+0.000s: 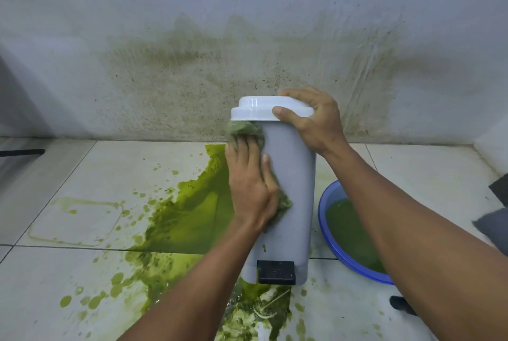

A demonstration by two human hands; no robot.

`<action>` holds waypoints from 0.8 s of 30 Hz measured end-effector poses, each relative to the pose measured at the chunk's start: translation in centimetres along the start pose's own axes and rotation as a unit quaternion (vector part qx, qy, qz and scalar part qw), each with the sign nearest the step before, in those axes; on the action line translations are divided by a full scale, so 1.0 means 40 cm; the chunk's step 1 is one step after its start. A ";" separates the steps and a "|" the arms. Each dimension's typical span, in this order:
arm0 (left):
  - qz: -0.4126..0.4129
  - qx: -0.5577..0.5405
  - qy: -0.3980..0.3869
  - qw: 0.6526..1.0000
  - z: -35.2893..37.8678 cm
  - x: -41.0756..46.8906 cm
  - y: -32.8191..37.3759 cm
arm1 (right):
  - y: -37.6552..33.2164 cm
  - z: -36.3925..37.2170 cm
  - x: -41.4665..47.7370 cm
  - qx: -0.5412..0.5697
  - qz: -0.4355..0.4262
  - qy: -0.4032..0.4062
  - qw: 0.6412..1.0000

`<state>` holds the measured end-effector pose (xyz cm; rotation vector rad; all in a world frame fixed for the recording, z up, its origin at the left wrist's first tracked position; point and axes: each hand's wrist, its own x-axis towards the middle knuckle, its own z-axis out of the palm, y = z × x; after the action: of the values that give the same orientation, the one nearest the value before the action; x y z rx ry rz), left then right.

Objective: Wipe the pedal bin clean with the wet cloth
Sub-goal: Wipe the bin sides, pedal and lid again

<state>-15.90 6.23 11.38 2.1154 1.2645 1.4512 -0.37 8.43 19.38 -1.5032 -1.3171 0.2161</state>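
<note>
Grey plastic pedal bin stands steadied by the right hand gripping its white lid, so the left hand can press the green-stained wet cloth flat against its side.

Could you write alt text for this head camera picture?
A person's left hand presses a green-stained cloth against a grey pedal bin while the right hand steadies its white lid. Green liquid pools on the floor.
</note>
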 end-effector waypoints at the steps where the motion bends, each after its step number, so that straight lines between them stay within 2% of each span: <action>1: 0.073 0.037 -0.011 0.997 0.009 -0.007 -0.011 | -0.002 0.003 0.001 0.001 -0.002 0.000 1.000; 4: 0.240 0.115 -0.081 0.961 0.031 -0.019 -0.001 | -0.006 0.010 0.003 -0.002 0.001 0.003 1.000; 8: 0.366 0.153 -0.131 0.909 0.036 -0.027 -0.001 | 0.002 -0.014 0.002 0.016 0.005 -0.028 0.999; 10: 0.371 0.158 -0.114 0.908 0.012 -0.025 -0.017 | 0.001 -0.013 0.001 0.019 0.003 -0.037 0.999; 13: 0.301 0.148 -0.054 0.940 -0.008 -0.018 -0.032 | -0.007 0.005 0.006 0.024 0.003 -0.027 0.999; 15: 0.296 0.142 -0.062 0.943 0.002 -0.014 -0.026 | 0.000 0.006 0.008 0.028 0.005 -0.025 0.999; 18: 0.349 0.157 -0.116 0.917 0.021 -0.002 0.003 | 0.010 -0.008 0.007 0.038 0.015 -0.035 0.999; 22: 0.372 0.171 -0.158 0.899 0.020 0.016 0.024 | 0.009 -0.007 0.013 0.038 0.023 -0.039 0.998; 24: 0.424 0.156 -0.205 0.868 0.003 -0.006 -0.010 | 0.009 -0.002 0.015 0.040 0.021 -0.033 0.998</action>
<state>-16.02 6.30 10.92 3.2142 0.4061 0.9411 0.13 8.91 19.42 -1.4676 -1.3142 0.3446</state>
